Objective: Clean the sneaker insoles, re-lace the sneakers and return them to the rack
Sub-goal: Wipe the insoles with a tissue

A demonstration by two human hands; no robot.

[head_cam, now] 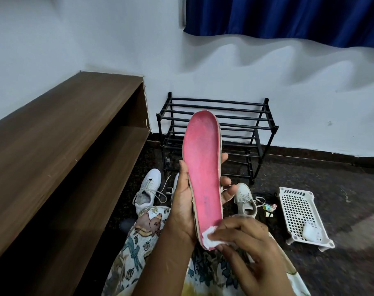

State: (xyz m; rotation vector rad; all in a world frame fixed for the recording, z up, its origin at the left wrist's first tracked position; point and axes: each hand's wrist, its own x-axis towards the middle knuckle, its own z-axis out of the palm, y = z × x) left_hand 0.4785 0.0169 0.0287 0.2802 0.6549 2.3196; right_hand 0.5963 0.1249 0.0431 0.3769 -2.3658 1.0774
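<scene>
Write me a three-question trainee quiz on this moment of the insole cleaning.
1. True or false: both sneakers sit on the rack.
2. Which hand grips the insole? A. left hand B. right hand C. neither
3. Fill in: the right hand presses a white ____ on the insole's near end.
Key: 1. False, they lie on the floor. 2. A. 3. wipe.
</scene>
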